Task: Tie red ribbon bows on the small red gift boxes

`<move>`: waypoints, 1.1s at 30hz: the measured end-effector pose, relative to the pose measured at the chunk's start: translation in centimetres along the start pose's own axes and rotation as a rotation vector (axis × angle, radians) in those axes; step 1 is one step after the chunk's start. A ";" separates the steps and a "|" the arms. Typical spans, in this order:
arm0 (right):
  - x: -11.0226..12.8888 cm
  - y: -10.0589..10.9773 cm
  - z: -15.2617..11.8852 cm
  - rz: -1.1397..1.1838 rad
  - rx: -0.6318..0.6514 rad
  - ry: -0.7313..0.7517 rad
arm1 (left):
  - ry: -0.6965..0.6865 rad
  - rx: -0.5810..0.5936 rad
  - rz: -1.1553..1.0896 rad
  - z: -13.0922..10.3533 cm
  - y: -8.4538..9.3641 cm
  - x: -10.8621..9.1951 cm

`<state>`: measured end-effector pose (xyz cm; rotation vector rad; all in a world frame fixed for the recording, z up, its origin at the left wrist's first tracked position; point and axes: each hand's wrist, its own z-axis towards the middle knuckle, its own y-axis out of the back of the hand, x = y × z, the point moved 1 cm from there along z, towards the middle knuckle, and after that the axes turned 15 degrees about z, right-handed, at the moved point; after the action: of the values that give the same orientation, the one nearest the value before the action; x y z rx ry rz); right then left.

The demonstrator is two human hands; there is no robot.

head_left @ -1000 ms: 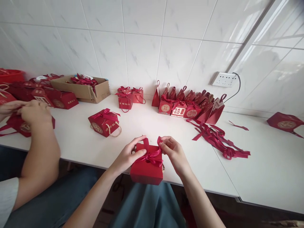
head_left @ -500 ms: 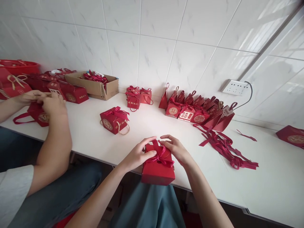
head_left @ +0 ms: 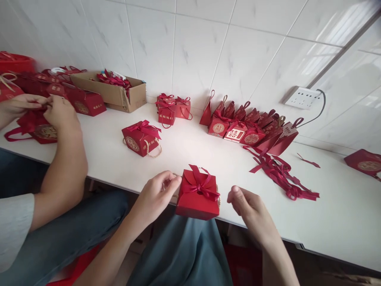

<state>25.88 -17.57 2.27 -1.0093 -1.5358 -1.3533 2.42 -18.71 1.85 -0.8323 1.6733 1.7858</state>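
A red gift box [head_left: 197,204] with a dark pink ribbon bow [head_left: 200,186] on its top sits at the table's front edge, above my lap. My left hand [head_left: 157,194] is beside its left side, thumb and fingers pinched on the box's rope handle [head_left: 176,174], of which only a bit shows. To the right, apart from the box, my right hand [head_left: 245,204] has its fingers curled and thumb against them, with nothing visible in it. Part of another rope handle [head_left: 219,196] hangs on the box's right side.
A finished-looking box [head_left: 139,139] stands left of centre. Behind are small boxes [head_left: 166,113], a cardboard box [head_left: 114,97] and a row of red boxes [head_left: 235,133]. Loose ribbons [head_left: 278,174] lie right. At left, a person's hands [head_left: 58,115] work on a red box [head_left: 44,133].
Both my hands have left the bow and moved apart, left to the handle, right out to the side. The fingers have closed. The view has shifted slightly.
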 end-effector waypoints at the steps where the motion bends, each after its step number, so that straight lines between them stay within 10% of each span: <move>1: 0.2 -0.6 -0.5 0.035 0.025 0.016 | -0.013 0.046 -0.011 -0.2 -0.2 -0.4; 19: -0.1 -2.4 0.1 0.268 0.179 0.118 | -0.070 0.073 -0.091 -0.3 -1.3 -0.7; 33: 0.3 -2.3 1.2 0.582 0.380 -0.263 | -0.170 0.096 -0.095 0.1 -1.2 -0.8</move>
<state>23.48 -16.57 1.72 -1.2859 -1.4499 -0.5203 3.85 -18.46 1.64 -0.6866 1.5703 1.6503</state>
